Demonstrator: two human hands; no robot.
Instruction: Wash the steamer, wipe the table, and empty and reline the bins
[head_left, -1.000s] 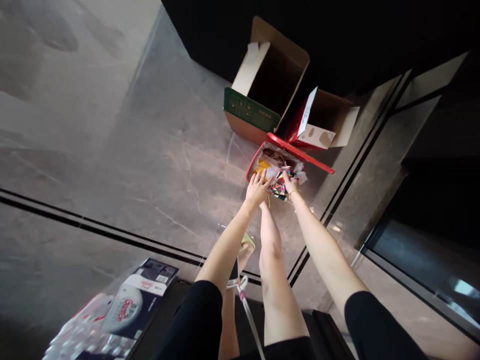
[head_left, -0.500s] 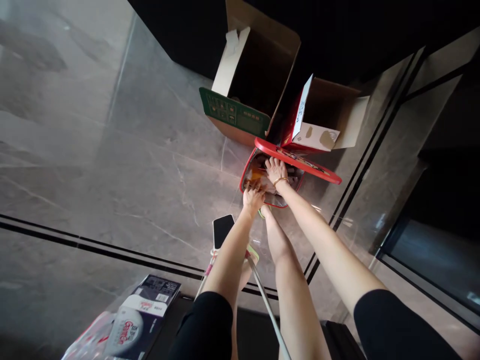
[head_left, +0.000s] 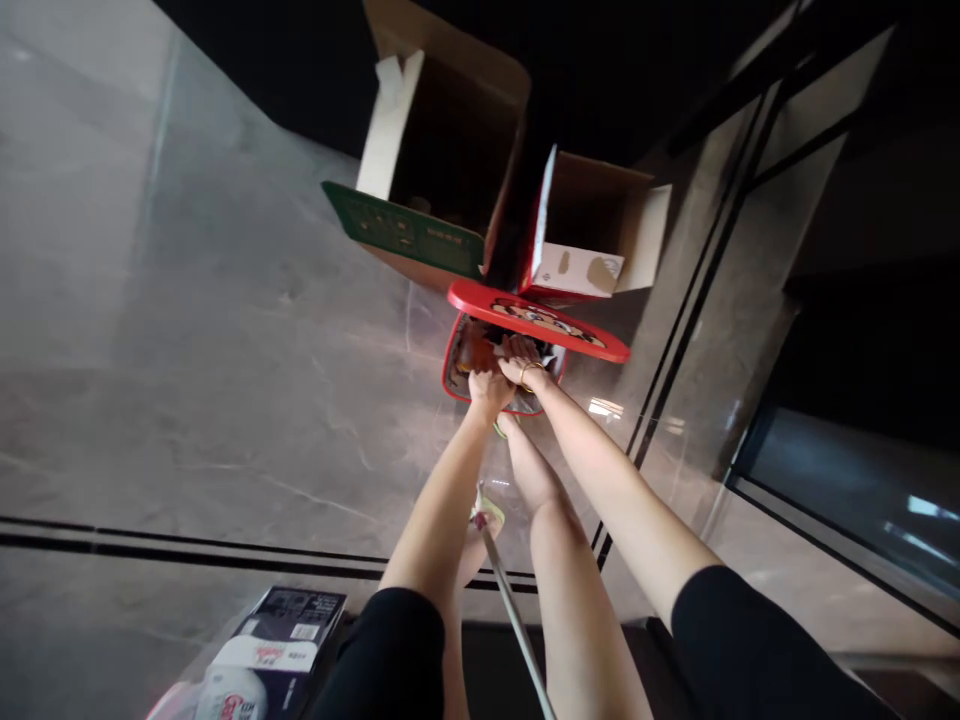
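A red-rimmed bin (head_left: 445, 372) stands on the floor, its red lid (head_left: 495, 302) with a cartoon print tipped up on the far side. Both my hands reach down into it. My right hand (head_left: 519, 360), with a gold bracelet at the wrist, lies with fingers stretched out over the contents. Just left of it, touching or nearly touching, my left hand (head_left: 490, 388) presses down, its fingertips partly hidden. Inside, orange and brown items (head_left: 475, 352) and a clear plastic liner (head_left: 525, 402) show; I cannot make out what the items are.
Behind the bin stand an open green carton (head_left: 405, 228) and a smaller open red-and-white carton (head_left: 581, 268). A dark blue printed box (head_left: 289, 625) lies at the lower left. A pale strap (head_left: 517, 620) hangs between my arms, above my legs and feet.
The view has shifted, so the bin and cartons sit further left. My right hand has moved nearer to my left hand inside the bin. The hanging phone is now out of sight.
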